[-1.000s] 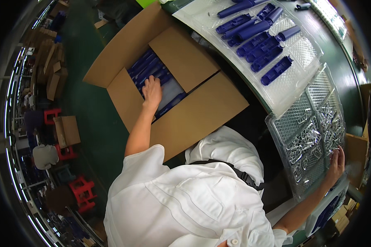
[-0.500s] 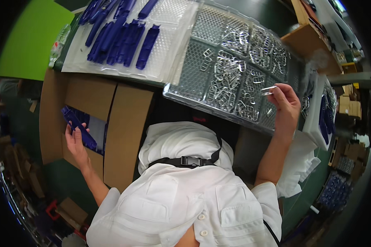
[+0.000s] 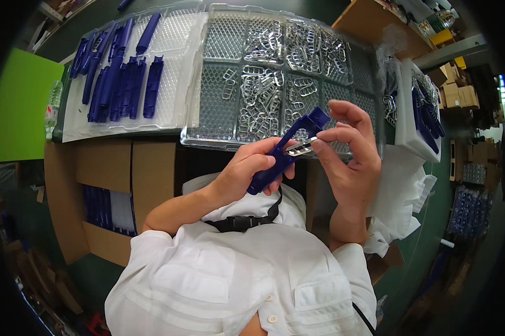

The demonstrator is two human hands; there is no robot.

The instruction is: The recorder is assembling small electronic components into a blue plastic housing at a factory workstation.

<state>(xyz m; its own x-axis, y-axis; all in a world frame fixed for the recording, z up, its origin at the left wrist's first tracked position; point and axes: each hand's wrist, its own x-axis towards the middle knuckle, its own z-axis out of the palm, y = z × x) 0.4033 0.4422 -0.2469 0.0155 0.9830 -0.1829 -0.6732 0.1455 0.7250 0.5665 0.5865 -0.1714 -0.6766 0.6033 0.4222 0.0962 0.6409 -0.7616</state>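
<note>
My left hand (image 3: 251, 168) is closed round a long dark blue plastic housing (image 3: 280, 159), held tilted in front of my chest. It has an oval opening near its upper end. Between thumb and forefinger of my right hand (image 3: 350, 148) is a shiny metal buckle-like frame (image 3: 301, 147) with slots. The frame lies against the housing at its opening; whether it is seated there I cannot tell. Just beyond my hands, a clear compartment tray (image 3: 219, 134) holds loose metal frames (image 3: 259, 95) of the same kind.
Several blue housings (image 3: 151, 87) lie on a white textured tray (image 3: 179, 106) at the far left. An open cardboard box (image 3: 104, 162) at my left holds more. At right stand a white foam block (image 3: 403, 123) with blue parts and white wrapping (image 3: 401, 185). A plastic bottle (image 3: 53, 106) stands far left.
My left hand has brought the blue housing out of the box to the middle. My right hand has carried the metal frame left from above the tray to the housing. The view has shifted.
</note>
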